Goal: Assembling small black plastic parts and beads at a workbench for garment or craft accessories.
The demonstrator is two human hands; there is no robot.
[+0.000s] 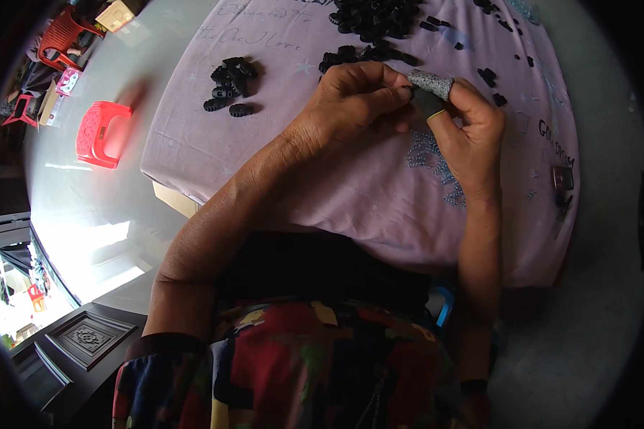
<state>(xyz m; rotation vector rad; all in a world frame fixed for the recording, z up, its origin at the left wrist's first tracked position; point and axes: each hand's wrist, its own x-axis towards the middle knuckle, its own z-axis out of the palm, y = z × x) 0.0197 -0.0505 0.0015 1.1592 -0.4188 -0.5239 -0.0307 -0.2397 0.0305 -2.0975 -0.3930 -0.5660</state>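
- Left hand (358, 93): grip pinching a small black piece (408, 91) above the pink cloth-covered table (379, 214).
- Right hand (476, 136), in grey and black finger covers (432, 84), beside it; can't tell its grip.
- Dark writing (544, 131) on the cloth (293, 207).

L grip (354, 93) pinches blk pc (410, 91) nr R grip (472, 136), over pink cloth (386, 214).

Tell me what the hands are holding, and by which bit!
Seemingly a small black piece, pinched in the left hand, close to the right hand; I can't tell by which bit.
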